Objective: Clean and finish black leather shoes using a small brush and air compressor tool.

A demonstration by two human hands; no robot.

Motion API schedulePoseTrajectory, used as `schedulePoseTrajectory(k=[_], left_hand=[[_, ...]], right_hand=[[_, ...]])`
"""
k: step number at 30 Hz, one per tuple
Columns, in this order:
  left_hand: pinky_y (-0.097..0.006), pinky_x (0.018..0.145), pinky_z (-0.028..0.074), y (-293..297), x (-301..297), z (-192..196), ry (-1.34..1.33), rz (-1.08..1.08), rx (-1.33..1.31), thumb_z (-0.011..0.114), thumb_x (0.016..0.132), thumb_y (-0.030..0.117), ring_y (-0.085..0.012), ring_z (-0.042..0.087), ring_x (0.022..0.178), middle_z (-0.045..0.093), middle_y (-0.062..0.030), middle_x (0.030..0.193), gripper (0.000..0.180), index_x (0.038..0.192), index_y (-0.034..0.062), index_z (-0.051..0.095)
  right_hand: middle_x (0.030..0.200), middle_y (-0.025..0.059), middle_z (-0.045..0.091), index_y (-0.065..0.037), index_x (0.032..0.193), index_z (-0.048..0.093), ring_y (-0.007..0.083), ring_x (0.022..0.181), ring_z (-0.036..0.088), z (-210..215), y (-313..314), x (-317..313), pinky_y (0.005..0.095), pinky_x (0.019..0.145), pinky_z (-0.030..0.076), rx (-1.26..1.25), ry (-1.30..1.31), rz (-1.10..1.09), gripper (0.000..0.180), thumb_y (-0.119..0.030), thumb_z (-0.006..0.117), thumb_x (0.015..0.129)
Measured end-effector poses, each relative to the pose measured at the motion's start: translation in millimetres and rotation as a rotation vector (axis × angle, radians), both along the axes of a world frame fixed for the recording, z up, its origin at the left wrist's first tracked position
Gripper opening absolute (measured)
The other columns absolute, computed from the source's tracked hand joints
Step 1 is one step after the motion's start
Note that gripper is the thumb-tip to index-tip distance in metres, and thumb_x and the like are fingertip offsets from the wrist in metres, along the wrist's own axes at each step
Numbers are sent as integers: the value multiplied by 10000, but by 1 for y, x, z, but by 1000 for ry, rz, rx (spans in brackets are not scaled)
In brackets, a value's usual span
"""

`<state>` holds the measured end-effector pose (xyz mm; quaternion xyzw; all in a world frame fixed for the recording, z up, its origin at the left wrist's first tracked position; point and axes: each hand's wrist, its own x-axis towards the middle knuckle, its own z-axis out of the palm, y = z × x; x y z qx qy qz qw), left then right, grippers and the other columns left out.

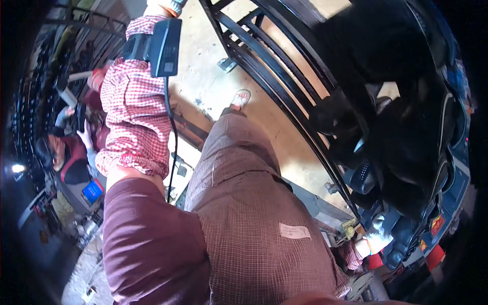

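My left arm, in a red checked sleeve with a black box (pixel 166 48) strapped on it, stretches up to the top edge. Only the cuff end of my gloved left hand (pixel 174 5) shows there; its fingers are cut off. At the lower right, my right hand (pixel 378 238) in a pale glove is beside several dark shoe-like pieces (pixel 404 234). Its fingers are small and partly lost against them, so I cannot make out a grip. Larger black pieces (pixel 406 137) hang or lie above that hand, too dark to tell apart.
A black metal rack (pixel 274 66) slants down the right side. At the left, another person (pixel 71 157) works near a small blue screen (pixel 92 191). A cable (pixel 170 117) runs down from the box on my arm. Red bins (pixel 435 257) stand at the lower right.
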<state>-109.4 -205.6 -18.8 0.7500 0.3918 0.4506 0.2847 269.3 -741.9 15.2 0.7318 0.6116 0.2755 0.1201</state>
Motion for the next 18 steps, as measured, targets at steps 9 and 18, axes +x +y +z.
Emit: schedulePoseTrajectory(k=[9, 18], left_hand=[[-340, 1027, 442, -128, -153, 4, -50, -46, -112, 634, 895, 297, -230, 591, 1176, 646, -159, 1272, 529, 1331, -1, 602], [-371, 989, 439, -57, -165, -52, 34, 146, -164, 668, 877, 462, -254, 581, 1142, 614, -160, 1282, 695, 1347, -31, 531]], right_hand=[[708, 86, 564, -57, 909, 669, 243, 651, 564, -18, -45, -10, 395, 667, 486, -201, -169, -32, 78, -123, 653, 872], [714, 85, 597, -59, 961, 668, 229, 672, 595, 3, -94, -19, 389, 701, 499, -422, -396, -251, 106, -121, 632, 882]])
